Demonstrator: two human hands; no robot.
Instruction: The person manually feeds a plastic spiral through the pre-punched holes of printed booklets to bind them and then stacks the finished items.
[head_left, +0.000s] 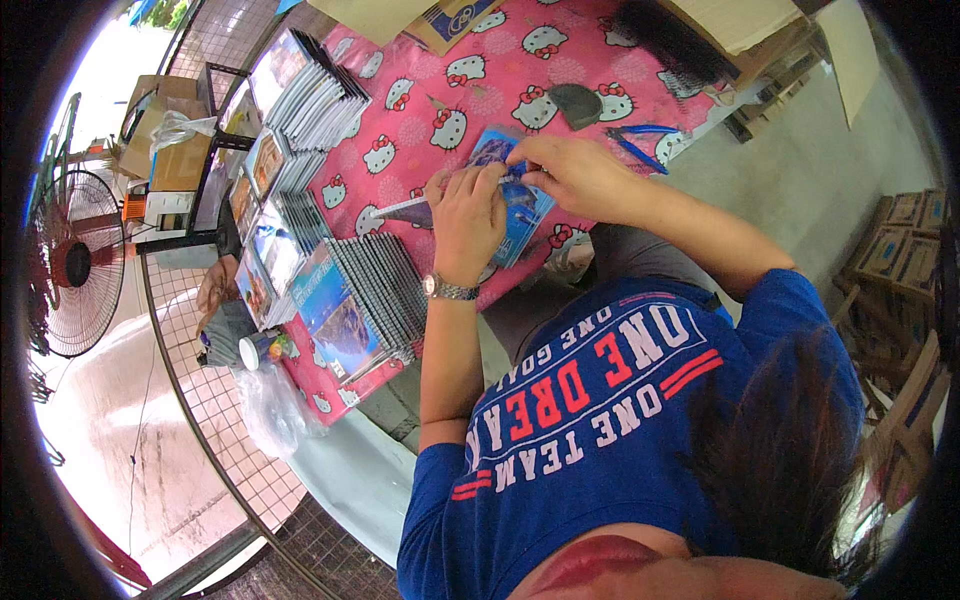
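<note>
A spiral-bound notebook [520, 218] with a blue picture cover lies at a slant on the pink table. My left hand [467, 215] grips it from the left, fingers curled over its bound edge. Part of its pages or cover [405, 211] stands out left of that hand as a pale, thin wedge. My right hand [572, 172] is closed at the upper part of the same notebook, thumb and fingers pinched near the binding. What the fingertips hold there is too small to tell. Blue-handled pliers [645, 145] rest on the table beyond my right forearm.
Stacked spiral notebooks [375, 295] line the table's left side. A dark rounded flat piece [575, 105] lies near the pliers. Cardboard [740, 25] stands at the far right. Further left are a fan [75, 262], a white-lidded container [258, 350] and a clear plastic bag [275, 410].
</note>
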